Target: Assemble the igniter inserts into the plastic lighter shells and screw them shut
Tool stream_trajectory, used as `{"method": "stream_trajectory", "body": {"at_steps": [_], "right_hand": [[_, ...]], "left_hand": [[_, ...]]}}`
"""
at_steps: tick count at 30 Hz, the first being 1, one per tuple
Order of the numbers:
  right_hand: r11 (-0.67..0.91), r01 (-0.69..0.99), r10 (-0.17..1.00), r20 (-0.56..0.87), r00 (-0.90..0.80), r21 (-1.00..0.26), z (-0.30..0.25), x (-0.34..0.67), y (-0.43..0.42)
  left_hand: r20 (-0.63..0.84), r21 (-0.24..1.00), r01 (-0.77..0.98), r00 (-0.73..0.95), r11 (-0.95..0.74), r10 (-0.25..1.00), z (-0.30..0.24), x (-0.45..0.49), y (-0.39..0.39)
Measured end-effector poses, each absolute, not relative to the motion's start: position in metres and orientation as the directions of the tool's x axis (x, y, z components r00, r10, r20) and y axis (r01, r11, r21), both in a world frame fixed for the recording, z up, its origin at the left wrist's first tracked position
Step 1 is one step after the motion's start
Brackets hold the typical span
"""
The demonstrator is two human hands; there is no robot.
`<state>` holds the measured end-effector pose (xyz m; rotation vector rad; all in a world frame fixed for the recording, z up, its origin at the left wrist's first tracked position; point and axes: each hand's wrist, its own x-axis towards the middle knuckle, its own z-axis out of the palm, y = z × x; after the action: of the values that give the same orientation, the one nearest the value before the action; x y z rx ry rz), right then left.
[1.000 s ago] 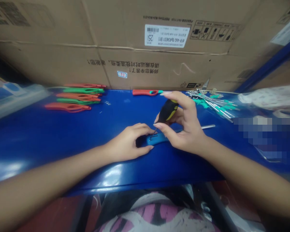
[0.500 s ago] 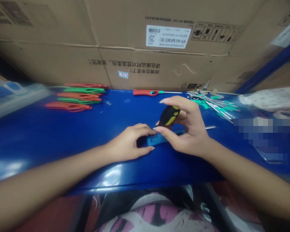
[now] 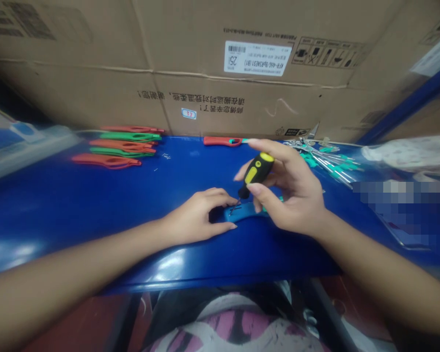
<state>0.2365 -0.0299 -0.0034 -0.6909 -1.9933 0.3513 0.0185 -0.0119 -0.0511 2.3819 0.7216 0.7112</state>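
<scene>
A blue long-necked lighter [image 3: 245,212] lies flat on the blue table, its far right part hidden behind my right hand. My left hand [image 3: 196,215] steadies the lighter's left end between thumb and fingers. My right hand [image 3: 295,190] is closed around a black and yellow screwdriver [image 3: 256,171], thumb on one side of its handle and fingers on the other. The screwdriver is tilted, its thin shaft pointing down at the lighter's left part, near the dark slots. Whether the tip sits in a screw is too small to tell.
Several orange and green lighter casings [image 3: 122,145] lie in a row at the back left. A red lighter [image 3: 222,141] lies by the cardboard box [image 3: 190,44]. Metal tubes with green parts [image 3: 330,159] are piled at the back right. A power strip [image 3: 40,142] is on the left.
My right hand has shifted its fingers on the screwdriver, and the handle now stands more upright with its yellow end showing. The left hand stays on the lighter.
</scene>
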Motion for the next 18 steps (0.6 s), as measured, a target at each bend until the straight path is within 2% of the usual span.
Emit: {"method": "stream_trajectory", "body": {"at_steps": [4,5,9,10,12,15,16,18], "right_hand": [[0.847,0.397,0.491,0.809,-0.324,-0.355,-0.006,0.240,-0.024],[0.845,0.395,0.497,0.802,-0.332,-0.360,-0.006,0.241,-0.024],[0.775,0.322,0.632,0.650,-0.422,-0.544,0.000,0.242,-0.025],[0.768,0.315,0.640,0.639,-0.428,-0.558,0.002,0.243,-0.025],[0.790,0.352,0.612,0.684,-0.397,-0.502,0.004,0.245,-0.023],[0.819,0.455,0.524,0.778,-0.346,-0.349,0.004,0.250,-0.020],[0.817,0.470,0.520,0.779,-0.350,-0.334,0.004,0.250,-0.019],[0.803,0.459,0.563,0.735,-0.377,-0.380,0.004,0.250,-0.020]], "left_hand": [[0.320,0.631,0.325,0.719,-0.705,0.617,-0.050,0.018,-0.012],[0.319,0.631,0.325,0.719,-0.705,0.617,-0.050,0.018,-0.012],[0.288,0.640,0.337,0.728,-0.690,0.622,-0.049,0.018,-0.012],[0.283,0.642,0.338,0.730,-0.688,0.622,-0.049,0.019,-0.012],[0.287,0.645,0.331,0.731,-0.689,0.619,-0.049,0.019,-0.012],[0.290,0.649,0.320,0.734,-0.690,0.614,-0.049,0.018,-0.011],[0.286,0.650,0.322,0.736,-0.689,0.614,-0.049,0.018,-0.011],[0.281,0.647,0.329,0.736,-0.688,0.616,-0.049,0.018,-0.012]]}}
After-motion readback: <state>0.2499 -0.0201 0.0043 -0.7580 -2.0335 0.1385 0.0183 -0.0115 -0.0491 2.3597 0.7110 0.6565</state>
